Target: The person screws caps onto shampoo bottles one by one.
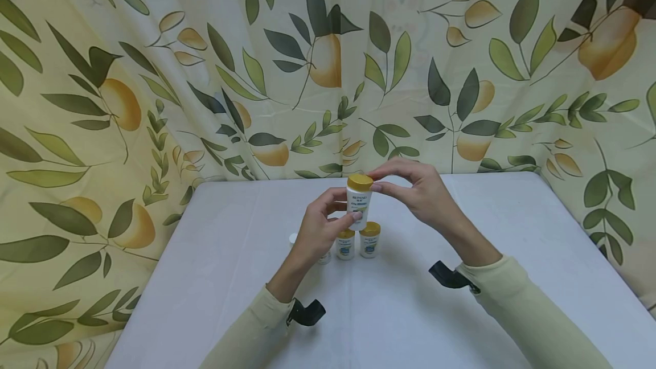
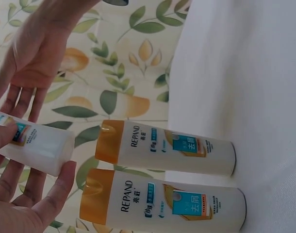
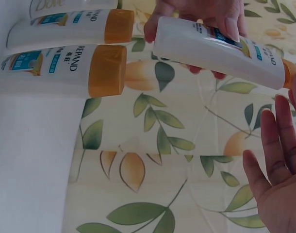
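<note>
Above the table, my left hand [image 1: 324, 218] grips a white shampoo bottle [image 1: 357, 204] with a golden-yellow cap. In the left wrist view the thumb lies across the bottle's label [image 2: 24, 131] and the fingers are behind it. My right hand [image 1: 427, 195] pinches the cap [image 3: 289, 74] at its edge between thumb and index finger, while the other fingers [image 3: 274, 141] are spread away from it. Two more shampoo bottles [image 2: 172, 150] of the same kind, marked REPAND, stand upright side by side on the table, just behind and below the held one.
A white bottle [image 3: 46, 6] marked Dove stands beside the matching pair, mostly hidden behind my left hand in the head view. A white cloth covers the table [image 1: 461, 323]. A leaf-and-fruit patterned curtain [image 1: 287, 101] hangs at the far edge and sides.
</note>
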Available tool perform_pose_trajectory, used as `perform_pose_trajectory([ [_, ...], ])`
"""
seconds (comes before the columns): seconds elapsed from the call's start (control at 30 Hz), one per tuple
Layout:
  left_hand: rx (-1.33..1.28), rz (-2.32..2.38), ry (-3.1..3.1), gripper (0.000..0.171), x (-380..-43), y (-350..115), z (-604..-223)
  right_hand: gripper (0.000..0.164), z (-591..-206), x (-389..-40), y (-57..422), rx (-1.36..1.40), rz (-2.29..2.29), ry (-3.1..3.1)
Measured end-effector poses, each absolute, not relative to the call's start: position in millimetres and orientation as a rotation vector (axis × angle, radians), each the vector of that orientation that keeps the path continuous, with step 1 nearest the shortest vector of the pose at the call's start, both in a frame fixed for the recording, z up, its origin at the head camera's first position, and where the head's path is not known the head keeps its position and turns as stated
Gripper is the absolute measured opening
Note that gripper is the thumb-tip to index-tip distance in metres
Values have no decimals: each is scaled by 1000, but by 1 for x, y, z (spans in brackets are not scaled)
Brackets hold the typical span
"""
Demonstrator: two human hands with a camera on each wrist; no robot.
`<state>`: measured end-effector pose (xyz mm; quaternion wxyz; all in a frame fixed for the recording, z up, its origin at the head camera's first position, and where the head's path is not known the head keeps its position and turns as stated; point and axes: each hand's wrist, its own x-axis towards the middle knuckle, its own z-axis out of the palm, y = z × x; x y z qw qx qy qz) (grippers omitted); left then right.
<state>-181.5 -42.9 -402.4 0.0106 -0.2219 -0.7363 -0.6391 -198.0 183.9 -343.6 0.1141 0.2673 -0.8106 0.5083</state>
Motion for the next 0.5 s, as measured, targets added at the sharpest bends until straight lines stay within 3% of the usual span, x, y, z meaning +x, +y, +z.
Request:
perform_pose_trajectory([
  [0.17,-711,-2004,-2292,43,-181,-43,-402,26,-343,-198,183,781,1523,-2367],
  [0.5,-731,-1999,-2280,44,-180,-42,-401,44,-342,-198,182,862,1563,-2454],
])
